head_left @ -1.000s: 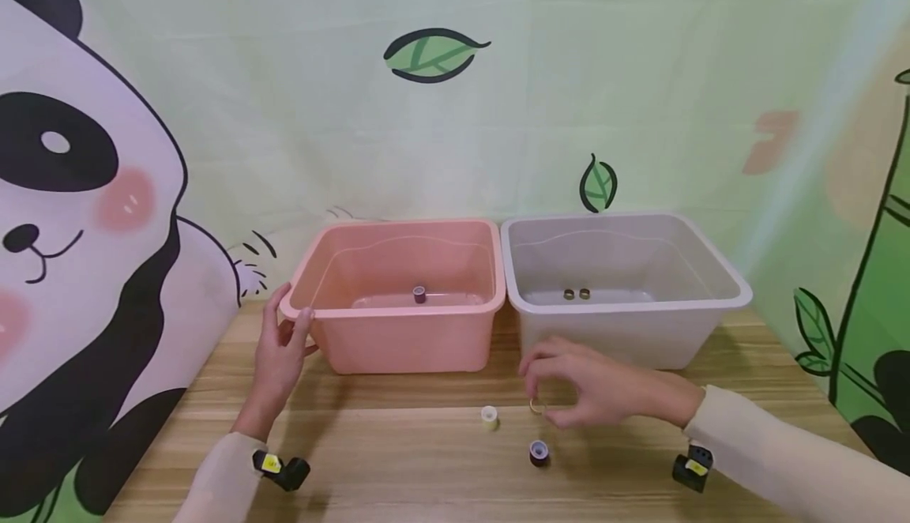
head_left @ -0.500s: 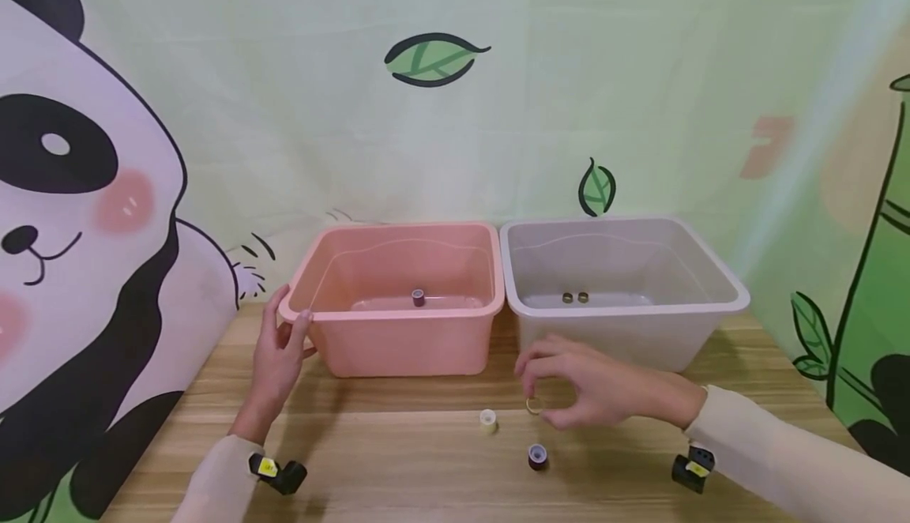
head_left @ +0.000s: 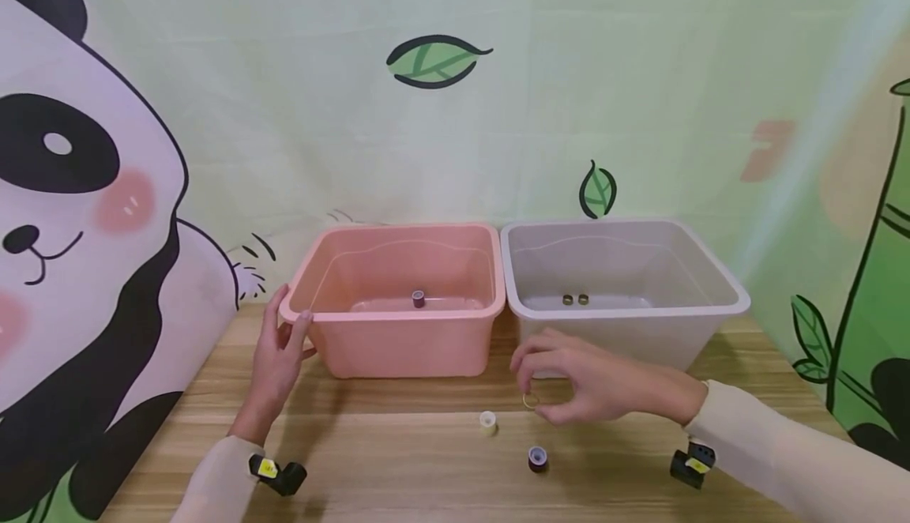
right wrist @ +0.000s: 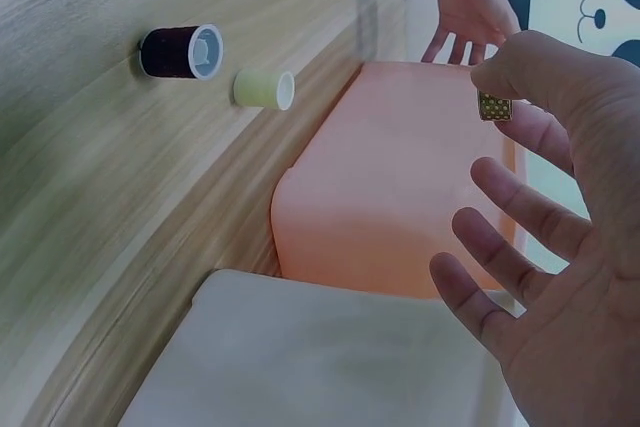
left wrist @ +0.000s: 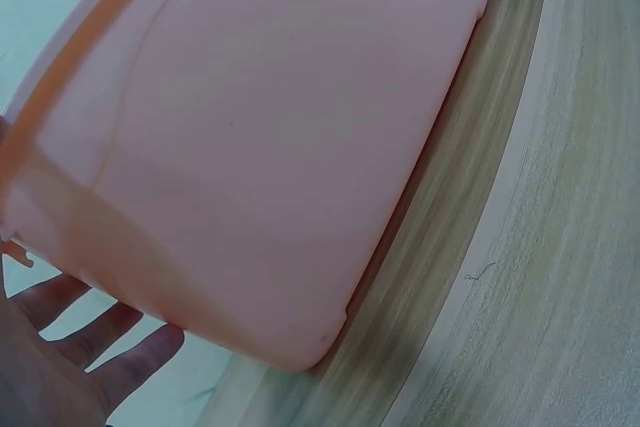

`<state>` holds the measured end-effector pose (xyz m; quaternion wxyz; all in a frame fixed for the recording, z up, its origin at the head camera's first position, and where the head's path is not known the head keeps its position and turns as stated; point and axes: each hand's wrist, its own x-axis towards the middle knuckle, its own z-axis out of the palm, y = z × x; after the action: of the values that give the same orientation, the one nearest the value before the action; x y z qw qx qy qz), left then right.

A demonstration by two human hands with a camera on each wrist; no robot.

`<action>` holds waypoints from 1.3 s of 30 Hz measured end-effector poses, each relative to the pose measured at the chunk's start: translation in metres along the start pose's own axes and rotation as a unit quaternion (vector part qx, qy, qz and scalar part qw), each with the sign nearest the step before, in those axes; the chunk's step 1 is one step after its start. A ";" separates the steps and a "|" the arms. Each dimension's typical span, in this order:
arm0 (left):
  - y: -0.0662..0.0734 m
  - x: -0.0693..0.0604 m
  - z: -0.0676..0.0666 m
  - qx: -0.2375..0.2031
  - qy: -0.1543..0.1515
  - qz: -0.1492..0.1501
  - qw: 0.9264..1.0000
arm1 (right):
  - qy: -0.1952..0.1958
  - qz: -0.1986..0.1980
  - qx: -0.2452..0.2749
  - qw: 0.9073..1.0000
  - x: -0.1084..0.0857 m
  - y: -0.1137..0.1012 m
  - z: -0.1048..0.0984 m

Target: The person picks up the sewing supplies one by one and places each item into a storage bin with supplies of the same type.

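Between thumb and index finger, my right hand (head_left: 579, 377) pinches a gold ring thimble (head_left: 531, 401) above the table, in front of the grey tub (head_left: 618, 337). Its dimpled band shows in the right wrist view, where the other fingers are spread. My left hand (head_left: 277, 357) holds the front left corner of the pink tub's (head_left: 405, 345) rim, thumb in front. A spool of pale yellow thread (head_left: 487, 423) and a spool of dark thread (head_left: 537, 459) stand on the table below the right hand. One dark spool (head_left: 419, 299) is inside the pink tub.
Two more gold ring thimbles (head_left: 575, 299) lie inside the grey tub. Both tubs stand side by side at the back of the wooden table (head_left: 398, 460), against a printed panda backdrop (head_left: 441, 144).
My right hand has shifted slightly left and up with the ring thimble pinched. The left hand stays on the pink tub's rim, and the spools have not moved.
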<state>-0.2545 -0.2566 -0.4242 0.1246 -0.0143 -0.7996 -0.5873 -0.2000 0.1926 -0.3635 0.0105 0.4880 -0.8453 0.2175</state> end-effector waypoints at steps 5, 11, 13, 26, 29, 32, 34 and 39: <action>-0.001 0.000 0.000 -0.005 -0.002 0.000 1.000 | -0.003 0.004 0.001 1.000 -0.001 -0.001 -0.006; 0.001 -0.001 0.001 -0.010 -0.006 0.004 1.000 | 0.017 -0.012 0.012 1.000 0.000 -0.002 -0.021; 0.001 -0.001 0.002 -0.010 -0.005 0.005 1.000 | 0.027 -0.025 0.014 0.999 0.002 -0.002 -0.026; 0.001 -0.002 0.003 0.000 -0.005 0.007 1.000 | 0.039 0.016 0.033 0.999 0.010 0.006 -0.058; 0.000 -0.002 0.003 0.001 -0.003 0.008 1.000 | 0.049 0.019 0.053 0.997 0.012 0.010 -0.067; -0.002 -0.002 0.003 -0.002 -0.001 0.012 1.000 | 0.060 0.024 0.064 0.996 0.014 0.015 -0.075; -0.002 -0.001 0.003 -0.002 -0.001 0.012 1.000 | 0.067 0.026 0.060 0.996 0.016 0.018 -0.080; -0.002 0.000 0.004 -0.001 -0.004 0.010 1.000 | 0.068 0.042 0.048 0.996 0.018 0.025 -0.093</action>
<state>-0.2554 -0.2538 -0.4269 0.1274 -0.0248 -0.7993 -0.5867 -0.2479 0.2237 -0.2842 0.0349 0.4358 -0.8510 0.2911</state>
